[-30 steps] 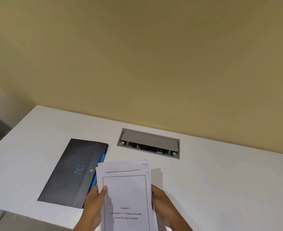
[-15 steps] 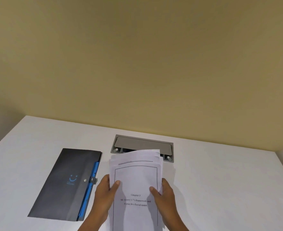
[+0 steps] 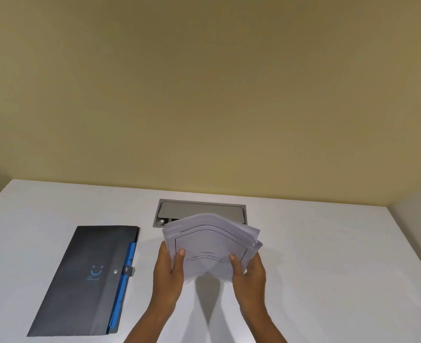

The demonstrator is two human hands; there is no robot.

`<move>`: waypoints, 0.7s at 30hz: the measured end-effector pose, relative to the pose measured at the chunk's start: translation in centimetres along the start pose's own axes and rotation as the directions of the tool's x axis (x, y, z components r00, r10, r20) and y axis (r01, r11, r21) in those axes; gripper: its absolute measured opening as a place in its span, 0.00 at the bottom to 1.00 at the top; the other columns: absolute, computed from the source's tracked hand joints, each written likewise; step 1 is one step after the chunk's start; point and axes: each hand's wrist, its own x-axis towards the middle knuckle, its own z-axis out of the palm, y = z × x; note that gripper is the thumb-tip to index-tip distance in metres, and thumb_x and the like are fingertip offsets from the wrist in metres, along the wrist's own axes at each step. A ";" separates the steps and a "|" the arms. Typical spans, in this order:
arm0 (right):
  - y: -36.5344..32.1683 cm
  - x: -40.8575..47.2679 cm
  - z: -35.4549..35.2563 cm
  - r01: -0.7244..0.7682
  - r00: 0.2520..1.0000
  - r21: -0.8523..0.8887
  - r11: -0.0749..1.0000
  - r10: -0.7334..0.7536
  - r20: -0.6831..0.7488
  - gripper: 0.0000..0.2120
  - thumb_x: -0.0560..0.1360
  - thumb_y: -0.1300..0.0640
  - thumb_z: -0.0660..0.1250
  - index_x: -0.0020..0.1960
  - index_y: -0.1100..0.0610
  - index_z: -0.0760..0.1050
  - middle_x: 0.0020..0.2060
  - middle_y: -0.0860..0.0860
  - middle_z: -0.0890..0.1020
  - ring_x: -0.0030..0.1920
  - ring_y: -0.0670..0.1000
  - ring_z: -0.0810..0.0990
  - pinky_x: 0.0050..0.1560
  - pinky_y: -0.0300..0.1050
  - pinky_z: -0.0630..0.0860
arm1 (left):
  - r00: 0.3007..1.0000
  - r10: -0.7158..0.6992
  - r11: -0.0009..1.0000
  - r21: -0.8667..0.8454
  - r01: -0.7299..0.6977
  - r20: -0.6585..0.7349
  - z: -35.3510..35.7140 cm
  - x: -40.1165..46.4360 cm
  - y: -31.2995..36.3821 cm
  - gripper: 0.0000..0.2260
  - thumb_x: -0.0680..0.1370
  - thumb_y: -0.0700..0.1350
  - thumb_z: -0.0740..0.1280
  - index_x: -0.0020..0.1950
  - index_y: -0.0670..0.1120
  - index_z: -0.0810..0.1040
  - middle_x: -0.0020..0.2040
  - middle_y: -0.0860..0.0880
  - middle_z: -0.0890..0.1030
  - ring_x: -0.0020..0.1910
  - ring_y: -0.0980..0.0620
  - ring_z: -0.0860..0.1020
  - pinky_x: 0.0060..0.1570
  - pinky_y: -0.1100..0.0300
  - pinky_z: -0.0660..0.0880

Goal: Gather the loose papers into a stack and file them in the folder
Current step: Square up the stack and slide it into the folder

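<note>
Compared with half a second earlier, you had drawn the stack of papers (image 3: 210,246) away from your body: the sheets that had run down out of view now ended between your hands, lifted clear of the white desk (image 3: 328,268). The stack was bowed, its middle arched up and its top edges fanned loosely at the right, where before it had lain nearly flat and squared. The view had also shifted slightly, so the folder (image 3: 85,278) sat a little further to the right in the picture.

Your left hand (image 3: 168,271) was closed on the stack's left edge, thumb on the printed face and fingers behind. Your right hand (image 3: 248,273) gripped the right edge the same way. The stack hid the near part of the grey cable hatch (image 3: 199,210) set into the desk.

The dark folder lay flat and closed to the left of your hands, well apart from the papers, with a blue edge along its right side and a snap tab. It carried a blue smiling mark with small lettering beneath, too small to read. The top sheet showed a framed title beginning "Chapter"; the lines under it were blurred.
</note>
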 end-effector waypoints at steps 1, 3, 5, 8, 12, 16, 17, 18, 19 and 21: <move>0.3 -0.3 0.0 -0.005 1.000 0.010 1.000 0.005 -0.003 0.21 0.81 0.60 0.71 0.71 0.45 0.75 0.58 0.35 0.84 0.60 0.38 0.82 0.61 0.42 0.79 | 1.000 -0.007 1.000 -0.015 0.007 0.002 0.1 -0.1 -0.3 0.17 0.83 0.47 0.63 0.67 0.67 0.67 0.59 0.59 0.79 0.58 0.58 0.79 0.43 0.66 0.82; 1.4 -0.6 0.1 -0.036 0.999 0.019 0.999 0.036 0.010 0.21 0.82 0.58 0.70 0.72 0.42 0.73 0.59 0.35 0.84 0.61 0.38 0.82 0.62 0.42 0.79 | 0.999 -0.035 0.999 -0.017 0.035 0.016 0.1 -0.2 -1.3 0.17 0.83 0.48 0.63 0.68 0.65 0.66 0.60 0.57 0.78 0.59 0.55 0.79 0.44 0.63 0.83; 2.4 -0.9 0.3 -0.079 0.996 0.026 0.997 0.078 0.032 0.22 0.82 0.58 0.70 0.73 0.43 0.72 0.60 0.39 0.84 0.62 0.41 0.82 0.62 0.42 0.81 | 0.996 -0.082 0.997 -0.007 0.082 0.029 0.2 -0.4 -2.6 0.18 0.83 0.49 0.64 0.70 0.61 0.64 0.60 0.54 0.77 0.59 0.51 0.78 0.42 0.64 0.83; 3.8 -0.9 0.6 -0.133 0.991 0.038 0.990 0.132 0.034 0.21 0.81 0.59 0.71 0.71 0.44 0.74 0.60 0.42 0.85 0.61 0.45 0.83 0.60 0.42 0.82 | 0.991 -0.126 0.992 0.027 0.125 0.043 0.2 -0.6 -4.2 0.19 0.83 0.48 0.63 0.70 0.62 0.62 0.60 0.55 0.76 0.60 0.52 0.77 0.39 0.69 0.81; 4.5 -0.7 0.9 -0.179 0.984 0.052 0.982 0.178 0.031 0.18 0.81 0.59 0.71 0.68 0.46 0.77 0.56 0.41 0.87 0.59 0.45 0.85 0.63 0.48 0.82 | 0.988 -0.145 0.988 0.053 0.142 0.050 0.1 -0.3 -5.4 0.19 0.84 0.48 0.63 0.71 0.63 0.62 0.61 0.56 0.77 0.61 0.52 0.77 0.43 0.67 0.82; 3.7 -0.5 0.9 -0.184 0.983 0.088 0.979 0.183 0.015 0.16 0.81 0.60 0.71 0.65 0.44 0.78 0.54 0.37 0.87 0.56 0.42 0.85 0.57 0.40 0.81 | 0.991 -0.125 0.992 0.042 0.123 0.043 0.2 0.3 -5.1 0.20 0.83 0.48 0.63 0.72 0.63 0.63 0.61 0.55 0.78 0.60 0.51 0.78 0.48 0.61 0.83; 3.6 -0.4 0.8 -0.181 0.983 0.094 0.979 0.181 0.012 0.16 0.81 0.60 0.71 0.64 0.44 0.78 0.53 0.37 0.87 0.56 0.40 0.85 0.56 0.39 0.80 | 0.992 -0.118 0.993 0.035 0.116 0.043 0.2 0.3 -4.9 0.20 0.83 0.48 0.64 0.72 0.62 0.63 0.61 0.55 0.77 0.60 0.51 0.78 0.46 0.63 0.83; 3.5 -0.4 0.7 -0.182 0.983 0.099 0.978 0.182 0.009 0.16 0.81 0.60 0.71 0.65 0.44 0.78 0.53 0.37 0.87 0.55 0.39 0.85 0.56 0.39 0.80 | 0.993 -0.110 0.994 0.032 0.109 0.044 0.2 0.3 -4.7 0.21 0.83 0.48 0.64 0.72 0.62 0.63 0.60 0.56 0.77 0.59 0.52 0.78 0.44 0.66 0.82; 3.5 -0.4 0.6 -0.181 0.983 0.098 0.979 0.181 0.009 0.16 0.81 0.60 0.71 0.65 0.45 0.78 0.54 0.38 0.87 0.55 0.39 0.85 0.57 0.40 0.80 | 0.994 -0.103 0.994 0.037 0.101 0.046 0.2 0.3 -4.7 0.21 0.83 0.48 0.64 0.72 0.63 0.63 0.60 0.57 0.77 0.59 0.52 0.78 0.42 0.68 0.82; 3.9 -0.5 0.5 -0.183 0.983 0.081 0.980 0.182 0.020 0.17 0.80 0.60 0.73 0.65 0.45 0.78 0.53 0.38 0.87 0.55 0.40 0.85 0.58 0.43 0.81 | 0.994 -0.104 0.993 0.059 0.101 0.043 0.1 0.3 -5.1 0.20 0.82 0.48 0.65 0.69 0.66 0.63 0.59 0.59 0.76 0.58 0.53 0.77 0.40 0.69 0.81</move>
